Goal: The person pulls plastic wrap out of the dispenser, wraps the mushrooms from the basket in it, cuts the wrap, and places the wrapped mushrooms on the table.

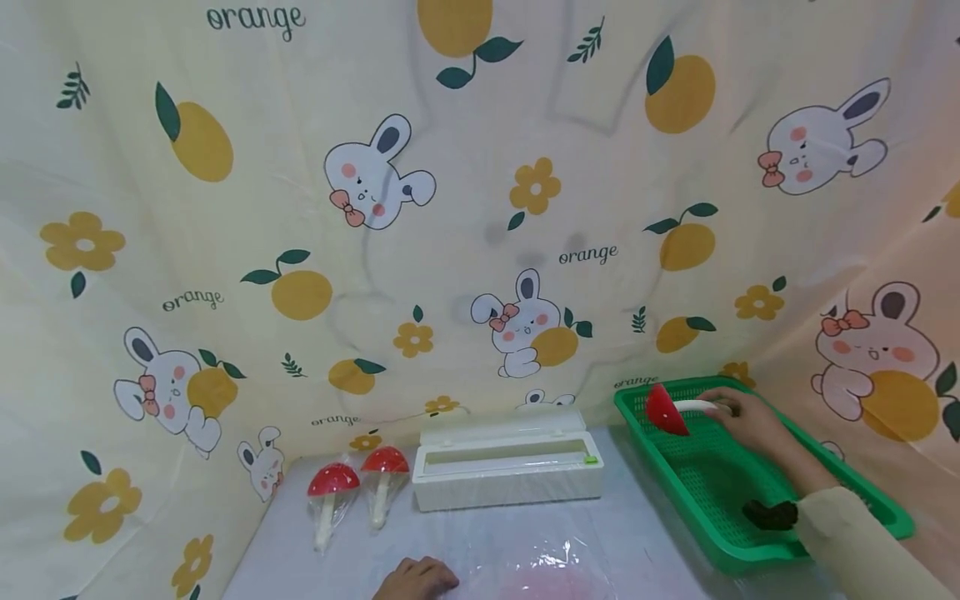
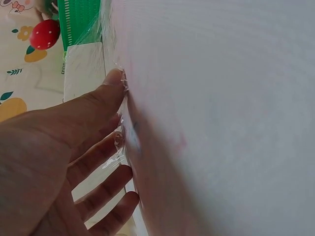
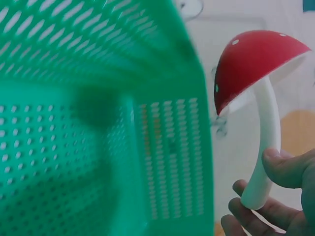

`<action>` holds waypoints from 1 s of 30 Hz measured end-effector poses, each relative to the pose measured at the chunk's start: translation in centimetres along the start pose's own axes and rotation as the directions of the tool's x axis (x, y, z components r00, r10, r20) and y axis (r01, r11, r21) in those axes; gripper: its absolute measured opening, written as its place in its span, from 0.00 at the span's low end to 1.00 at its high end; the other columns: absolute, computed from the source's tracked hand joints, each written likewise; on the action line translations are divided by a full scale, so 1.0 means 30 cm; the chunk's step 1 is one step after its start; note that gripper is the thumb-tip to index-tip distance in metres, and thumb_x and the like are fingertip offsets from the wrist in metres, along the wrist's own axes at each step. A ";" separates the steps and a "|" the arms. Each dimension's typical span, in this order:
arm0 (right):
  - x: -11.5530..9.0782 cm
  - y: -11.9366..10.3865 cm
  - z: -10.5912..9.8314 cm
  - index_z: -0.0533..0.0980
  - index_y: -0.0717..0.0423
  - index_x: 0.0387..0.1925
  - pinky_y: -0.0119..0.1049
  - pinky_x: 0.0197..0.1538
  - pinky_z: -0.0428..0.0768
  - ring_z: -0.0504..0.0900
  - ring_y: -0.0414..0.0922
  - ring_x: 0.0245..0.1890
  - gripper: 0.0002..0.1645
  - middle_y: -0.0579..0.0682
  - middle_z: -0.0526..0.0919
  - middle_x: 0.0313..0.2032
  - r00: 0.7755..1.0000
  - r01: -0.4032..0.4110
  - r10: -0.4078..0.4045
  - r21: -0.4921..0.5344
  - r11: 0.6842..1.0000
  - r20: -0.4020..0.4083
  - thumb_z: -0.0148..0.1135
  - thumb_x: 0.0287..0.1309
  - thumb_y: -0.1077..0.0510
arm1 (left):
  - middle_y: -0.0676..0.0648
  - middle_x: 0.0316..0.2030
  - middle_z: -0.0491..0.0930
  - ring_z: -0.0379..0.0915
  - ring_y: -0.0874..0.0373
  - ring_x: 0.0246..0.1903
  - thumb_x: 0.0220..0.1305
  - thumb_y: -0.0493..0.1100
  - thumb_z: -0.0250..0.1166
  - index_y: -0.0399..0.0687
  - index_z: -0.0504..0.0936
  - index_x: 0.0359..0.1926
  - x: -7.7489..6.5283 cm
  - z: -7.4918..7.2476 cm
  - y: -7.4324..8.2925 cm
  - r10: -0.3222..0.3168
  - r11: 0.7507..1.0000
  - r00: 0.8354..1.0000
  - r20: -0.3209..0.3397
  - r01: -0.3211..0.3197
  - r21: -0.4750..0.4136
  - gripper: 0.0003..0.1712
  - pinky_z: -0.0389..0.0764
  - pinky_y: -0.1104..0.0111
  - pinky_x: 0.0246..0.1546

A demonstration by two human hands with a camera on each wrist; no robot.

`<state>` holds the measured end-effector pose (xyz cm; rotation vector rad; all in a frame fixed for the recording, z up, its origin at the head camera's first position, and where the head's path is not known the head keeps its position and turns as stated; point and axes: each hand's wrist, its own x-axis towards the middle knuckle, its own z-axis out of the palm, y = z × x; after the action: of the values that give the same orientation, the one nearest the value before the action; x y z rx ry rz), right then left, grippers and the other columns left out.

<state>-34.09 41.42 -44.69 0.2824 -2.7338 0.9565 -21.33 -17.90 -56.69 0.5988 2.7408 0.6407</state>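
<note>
My right hand [image 1: 744, 417] holds a toy mushroom [image 1: 666, 410] by its white stem, over the green basket [image 1: 678, 492] in the head view. Its red cap with white dots points left. In the right wrist view, the thumb and fingers pinch the lower end of the stem [image 3: 268, 123]. My left hand [image 1: 417, 578] rests at the table's front, and in the left wrist view its fingertips [image 2: 114, 78] touch the edge of clear plastic film [image 1: 562, 571], fingers spread and loosely bent.
Two more red-capped mushrooms [image 1: 332, 483], wrapped in clear film, lie at the left of the white table [image 1: 277, 567]. A white cling film box [image 1: 510, 487] with raised lid and green slider stands at the back middle. Patterned cloth [image 1: 450, 250] hangs behind and at the sides.
</note>
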 end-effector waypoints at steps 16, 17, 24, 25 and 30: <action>-0.007 -0.313 0.074 0.77 0.58 0.57 0.38 0.31 0.78 0.80 0.52 0.39 0.19 0.61 0.83 0.48 0.992 0.115 -0.114 0.014 0.993 -0.050 0.62 0.68 0.55 | 0.67 0.45 0.76 0.69 0.62 0.42 0.56 0.70 0.68 0.71 0.81 0.46 0.001 0.005 0.004 -0.017 1.000 1.000 -0.002 0.017 0.012 0.21 0.78 0.54 0.49; -0.009 -0.324 0.084 0.77 0.57 0.56 0.38 0.31 0.78 0.80 0.51 0.38 0.18 0.60 0.83 0.47 0.992 0.118 -0.117 0.018 0.993 -0.047 0.63 0.68 0.55 | 0.67 0.45 0.76 0.69 0.62 0.42 0.56 0.70 0.68 0.71 0.81 0.46 0.001 0.005 0.005 -0.020 1.000 1.000 -0.002 0.020 0.013 0.21 0.78 0.54 0.49; -0.032 -0.418 0.161 0.80 0.52 0.53 0.35 0.26 0.77 0.74 0.46 0.30 0.17 0.52 0.83 0.39 0.987 0.162 -0.161 0.024 0.987 -0.027 0.68 0.63 0.56 | 0.65 0.45 0.76 0.70 0.61 0.43 0.57 0.69 0.68 0.70 0.81 0.47 0.001 -0.003 0.016 -0.023 1.000 1.000 0.005 0.023 0.018 0.21 0.77 0.53 0.50; -0.038 -0.433 0.174 0.80 0.52 0.53 0.35 0.28 0.77 0.74 0.45 0.31 0.18 0.51 0.83 0.39 0.985 0.170 -0.170 0.015 0.985 -0.024 0.68 0.62 0.56 | 0.65 0.45 0.76 0.70 0.61 0.43 0.57 0.68 0.68 0.69 0.81 0.47 0.001 -0.004 0.019 -0.023 1.000 1.000 0.005 0.023 0.019 0.21 0.77 0.53 0.50; -0.070 -0.499 0.242 0.81 0.49 0.51 0.33 0.31 0.78 0.75 0.43 0.33 0.17 0.48 0.83 0.40 0.981 0.193 -0.193 0.007 0.981 0.007 0.70 0.61 0.54 | 0.65 0.45 0.76 0.69 0.61 0.43 0.57 0.68 0.69 0.69 0.81 0.47 -0.002 -0.005 0.024 -0.031 0.999 0.999 0.006 0.031 0.017 0.21 0.77 0.52 0.50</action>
<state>-29.37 25.55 -42.01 0.5427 -2.6506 0.9120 -21.08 -17.38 -56.21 0.5600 2.7467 0.6080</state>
